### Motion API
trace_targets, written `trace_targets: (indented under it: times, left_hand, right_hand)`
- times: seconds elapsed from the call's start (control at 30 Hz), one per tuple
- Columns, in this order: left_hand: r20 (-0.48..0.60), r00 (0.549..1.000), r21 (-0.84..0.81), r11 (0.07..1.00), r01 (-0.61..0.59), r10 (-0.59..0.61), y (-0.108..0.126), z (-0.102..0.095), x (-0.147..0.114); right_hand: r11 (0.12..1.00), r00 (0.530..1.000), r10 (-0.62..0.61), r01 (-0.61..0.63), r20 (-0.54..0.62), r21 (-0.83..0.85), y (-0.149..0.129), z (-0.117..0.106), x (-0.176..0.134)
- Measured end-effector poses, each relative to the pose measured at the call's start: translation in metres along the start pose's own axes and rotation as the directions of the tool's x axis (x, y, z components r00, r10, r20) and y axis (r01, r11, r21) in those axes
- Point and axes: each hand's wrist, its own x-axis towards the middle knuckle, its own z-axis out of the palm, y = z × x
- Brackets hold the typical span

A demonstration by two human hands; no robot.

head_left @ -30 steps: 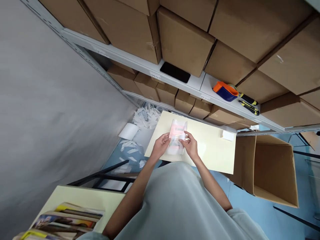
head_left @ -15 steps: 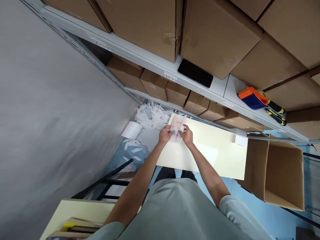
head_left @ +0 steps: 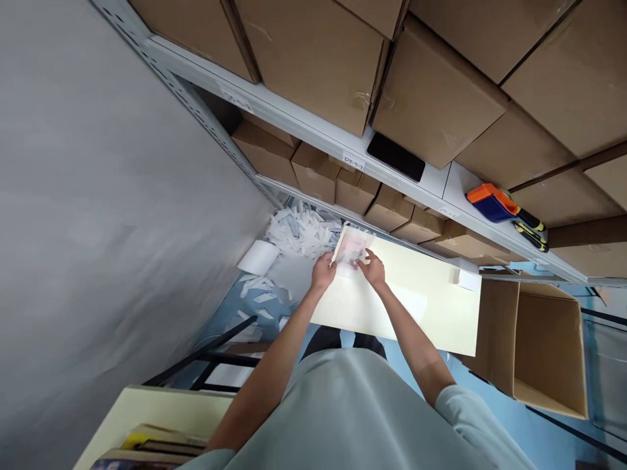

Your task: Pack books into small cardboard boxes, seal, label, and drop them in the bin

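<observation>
A flat, clear plastic packet with a pinkish print [head_left: 353,247] is at the left end of the pale yellow tabletop [head_left: 441,320]. My left hand [head_left: 323,271] has its thumb and fingers closed at the packet's left edge. On the opposite edge, the curled fingers and thumb of my right hand [head_left: 373,269] pinch the packet near its lower corner. Motion blur softens the packet, so its print cannot be read. A small white box [head_left: 467,279] stands at the right end of the tabletop.
White paper strips [head_left: 304,228] and a white roll [head_left: 258,257] lie left of the tabletop. Shelving with cardboard boxes [head_left: 313,59] runs along the far side, holding a black phone [head_left: 396,156] and an orange-and-blue tool [head_left: 491,201]. An open carton [head_left: 548,346] stands at right.
My right hand has shifted slightly right and down along the packet, and the packet looks flatter and more blurred. The camera view has tilted a little.
</observation>
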Motion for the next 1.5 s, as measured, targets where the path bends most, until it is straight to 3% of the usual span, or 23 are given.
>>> trace_targets:
  times: [0.2,0.4,0.63,0.9,1.03,1.17,1.3,1.4,1.5]
  left_hand:
    - [-0.089,0.996,-0.169,0.986,-0.002,-0.013,0.022,-0.025,-0.079]
    - [-0.251,0.968,-0.320,0.944,-0.083,0.000,0.044,-0.043,-0.172]
    - [-0.537,0.843,-0.275,0.939,-0.207,0.029,0.073,-0.059,-0.317]
    - [-0.800,0.590,-0.265,0.948,-0.177,-0.114,0.064,-0.045,-0.482]
    - [-0.855,0.503,-0.272,0.936,-0.225,-0.128,0.062,-0.052,-0.534]
    - [-0.910,0.399,-0.243,0.926,-0.289,-0.114,0.057,-0.072,-0.578]
    - [-0.936,0.344,-0.193,0.920,-0.340,-0.069,0.041,-0.094,-0.642]
    - [-0.956,0.280,-0.184,0.919,-0.348,-0.085,0.016,-0.109,-0.705]
    - [-0.973,0.180,-0.203,0.915,-0.348,-0.147,-0.013,-0.124,-0.769]
  right_hand:
    - [0.967,0.990,-0.117,0.131,-0.074,0.217,0.008,-0.040,-0.067]
    - [0.872,0.962,-0.275,0.246,0.007,0.423,0.008,-0.068,-0.132]
    - [0.756,0.853,-0.490,0.313,0.180,0.576,-0.008,-0.077,-0.211]
    - [0.682,0.596,-0.689,0.340,0.412,0.647,-0.023,-0.067,-0.312]
    - [0.667,0.480,-0.737,0.399,0.476,0.629,-0.026,-0.060,-0.362]
    - [0.641,0.399,-0.767,0.455,0.502,0.618,-0.029,-0.044,-0.413]
    - [0.600,0.287,-0.794,0.511,0.536,0.616,-0.038,-0.010,-0.480]
    - [0.568,0.154,-0.800,0.509,0.580,0.647,-0.049,0.032,-0.542]
    - [0.547,0.003,-0.782,0.481,0.623,0.685,-0.061,0.083,-0.608]
